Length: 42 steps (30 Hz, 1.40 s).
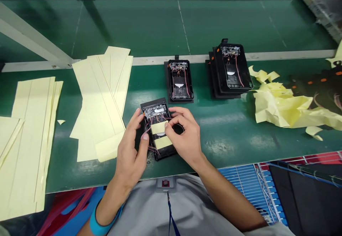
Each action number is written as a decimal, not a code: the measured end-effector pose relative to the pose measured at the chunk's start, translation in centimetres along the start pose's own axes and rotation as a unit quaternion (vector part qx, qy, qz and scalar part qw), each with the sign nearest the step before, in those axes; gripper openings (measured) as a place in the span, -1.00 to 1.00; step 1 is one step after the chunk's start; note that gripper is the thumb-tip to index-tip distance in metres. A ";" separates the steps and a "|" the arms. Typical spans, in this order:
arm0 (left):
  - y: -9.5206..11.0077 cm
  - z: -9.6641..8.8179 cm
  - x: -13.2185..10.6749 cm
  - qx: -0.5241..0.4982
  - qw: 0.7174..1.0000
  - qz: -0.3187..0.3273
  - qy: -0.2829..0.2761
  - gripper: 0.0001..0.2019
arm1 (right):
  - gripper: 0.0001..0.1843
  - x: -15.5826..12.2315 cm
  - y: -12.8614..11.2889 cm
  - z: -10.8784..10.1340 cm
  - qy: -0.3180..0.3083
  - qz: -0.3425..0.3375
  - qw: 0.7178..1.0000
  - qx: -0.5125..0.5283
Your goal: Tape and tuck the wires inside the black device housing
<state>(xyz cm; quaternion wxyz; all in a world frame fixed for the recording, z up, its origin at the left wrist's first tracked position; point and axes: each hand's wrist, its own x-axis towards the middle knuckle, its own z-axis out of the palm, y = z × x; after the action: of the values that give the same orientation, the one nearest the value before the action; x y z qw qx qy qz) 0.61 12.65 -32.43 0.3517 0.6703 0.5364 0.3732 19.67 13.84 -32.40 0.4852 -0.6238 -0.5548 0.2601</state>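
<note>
A black plastic case (165,153) lies open side up between my hands, slightly tilted on the bench. Inside it are a circuit board (155,111), thin wires and two pale yellow paper strips, an upper strip (158,128) and a lower strip (162,143). My left hand (132,147) steadies the case along its left side, fingers at the upper corner and thumb by the wires. With thumb and index finger together, my right hand (184,132) pinches the right end of the upper strip. Its other fingers curve over the case's right edge.
Pale yellow sheets (98,100) lie fanned at left, beside another stack (29,139). A similar open case (180,81) stands behind my hands; stacked cases (232,68) are to its right. Crumpled yellow paper (283,104) covers the right side. The bench's front edge runs near my waist.
</note>
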 end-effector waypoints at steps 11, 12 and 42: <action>0.0 -0.1 0.0 0.007 1.000 0.005 0.001 -0.47 | -0.85 0.0 -0.1 -0.1 -0.005 0.005 1.000 -0.001; 0.0 -0.1 0.0 0.008 1.000 0.005 0.001 -0.47 | -0.85 0.0 -0.1 0.0 -0.005 0.004 1.000 -0.001; 0.1 0.1 -0.1 0.016 1.000 0.022 0.002 -0.47 | -0.87 -0.2 0.0 0.2 0.001 -0.018 0.999 -0.028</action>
<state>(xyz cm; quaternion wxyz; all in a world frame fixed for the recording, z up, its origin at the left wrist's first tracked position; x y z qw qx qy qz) 0.74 12.49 -32.40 0.3317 0.6864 0.5284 0.3736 19.40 13.68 -32.51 0.4724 -0.6275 -0.5725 0.2351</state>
